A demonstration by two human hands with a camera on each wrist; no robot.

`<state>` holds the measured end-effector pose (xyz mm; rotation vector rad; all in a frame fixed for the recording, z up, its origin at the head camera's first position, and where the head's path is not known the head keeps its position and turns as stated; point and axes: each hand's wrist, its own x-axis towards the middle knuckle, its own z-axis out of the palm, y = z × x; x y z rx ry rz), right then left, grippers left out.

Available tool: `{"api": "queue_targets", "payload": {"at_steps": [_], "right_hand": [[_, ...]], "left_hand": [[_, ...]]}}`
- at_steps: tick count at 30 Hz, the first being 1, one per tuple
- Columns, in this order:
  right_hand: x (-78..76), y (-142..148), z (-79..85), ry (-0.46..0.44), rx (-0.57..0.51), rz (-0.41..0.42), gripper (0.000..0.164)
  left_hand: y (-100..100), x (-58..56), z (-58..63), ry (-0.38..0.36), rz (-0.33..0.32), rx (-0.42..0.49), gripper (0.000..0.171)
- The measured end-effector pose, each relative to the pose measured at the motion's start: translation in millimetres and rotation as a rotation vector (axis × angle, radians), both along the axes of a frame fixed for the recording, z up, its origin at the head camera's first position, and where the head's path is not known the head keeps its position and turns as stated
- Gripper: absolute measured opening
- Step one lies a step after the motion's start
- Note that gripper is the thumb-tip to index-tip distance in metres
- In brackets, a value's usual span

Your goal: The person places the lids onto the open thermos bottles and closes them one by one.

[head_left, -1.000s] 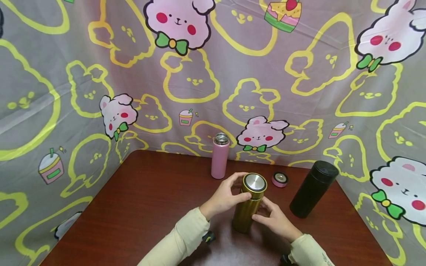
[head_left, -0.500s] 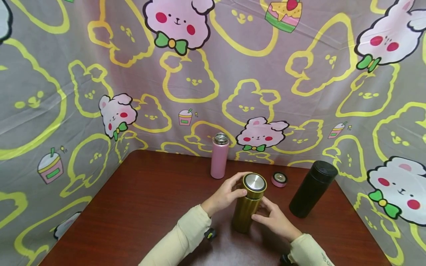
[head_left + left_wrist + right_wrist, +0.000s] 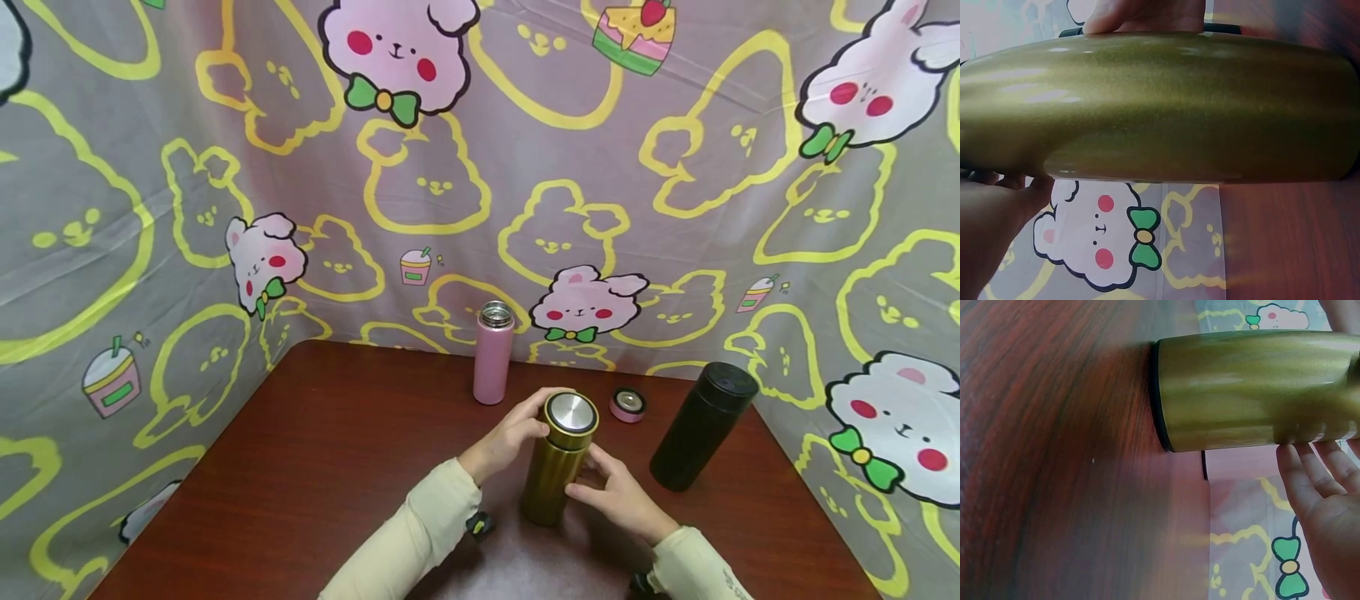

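Note:
A gold thermos [image 3: 553, 483] stands on the brown table, its gold lid [image 3: 572, 413] on top with a silver disc and a dark ring. My left hand [image 3: 510, 437] grips the lid from the left, thumb in front and fingers behind. Lower down, my right hand [image 3: 622, 496] holds the body from the right between thumb and fingers. The right wrist view shows fingertips [image 3: 1285, 450] against the gold side, close to the table at the black base. In the left wrist view the thermos fills the middle and hides part of both hands.
Behind, a pink thermos [image 3: 492, 362] stands with its metal mouth uncovered. Its pink cap [image 3: 627, 405] lies on the table [image 3: 337, 467] to the right. A black thermos [image 3: 701, 429] stands further right. A cartoon-print curtain [image 3: 450, 208] encloses the table's back and sides.
The left thumb has slid leftward round the lid, away from its front, and the left hand has turned with it. The right hand and the gold thermos stay nearly still.

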<state>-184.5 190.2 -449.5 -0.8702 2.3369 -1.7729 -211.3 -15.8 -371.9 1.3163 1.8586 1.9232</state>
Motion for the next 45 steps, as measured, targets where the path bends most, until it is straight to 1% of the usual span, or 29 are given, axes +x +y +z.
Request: {"api": "queue_targets", "payload": {"at_steps": [3,6,11,13,15,17,19,22,25,26,28,33,35,42,45], "right_hand": [[-0.2,0,0.2,-0.008,0.008,-0.011,0.059],[-0.2,-1,1.0,-0.024,0.009,-0.016,0.059],[0.6,-2,2.1,-0.026,0.009,-0.016,0.059],[0.8,-1,2.1,-0.024,0.011,-0.019,0.059],[0.8,-1,1.8,-0.022,0.011,-0.021,0.059],[0.7,-1,1.5,-0.012,0.012,-0.024,0.058],[0.9,-1,1.4,-0.003,0.017,-0.029,0.058],[1.2,-2,1.9,0.004,0.02,-0.035,0.058],[1.3,-2,2.6,-0.003,0.026,-0.044,0.058],[1.5,-3,2.8,-0.009,0.027,-0.048,0.057],[1.9,-3,2.8,-0.012,0.031,-0.051,0.057],[2.4,-2,1.6,-0.014,0.026,-0.053,0.056],[2.2,-2,1.0,-0.013,0.022,-0.055,0.055],[1.5,-1,-0.3,-0.022,0.015,-0.05,0.054],[1.4,-1,-0.5,-0.021,0.015,-0.039,0.054]], "left_hand": [[2,-2.9,-4.1,-0.028,-0.036,0.038,0.054],[5,-8.5,-12.0,-0.049,-0.065,0.069,0.056],[9,-18.7,-25.7,-0.078,-0.073,0.07,0.059],[10,-20.7,-28.8,-0.08,-0.075,0.068,0.059],[8,-20.9,-29.0,-0.083,-0.068,0.058,0.059],[4,-19.5,-27.5,-0.069,-0.037,0.029,0.059],[-2,-15.4,-21.7,-0.057,-0.016,0.002,0.058],[-10,-7.7,-10.8,-0.029,-0.005,-0.027,0.054],[-16,-0.9,-2.7,-0.026,-0.009,-0.021,0.05],[-17,0.7,-1.8,-0.028,0.003,-0.024,0.049],[-18,3.7,-1.5,-0.029,0.048,-0.032,0.049],[-19,10.4,-3.0,-0.002,0.202,-0.074,0.049],[-19,13.0,-3.0,0.004,0.244,-0.091,0.049],[-13,20.8,-0.9,0.034,0.32,-0.098,0.05],[-11,22.9,-0.3,0.028,0.339,-0.089,0.05]]}}
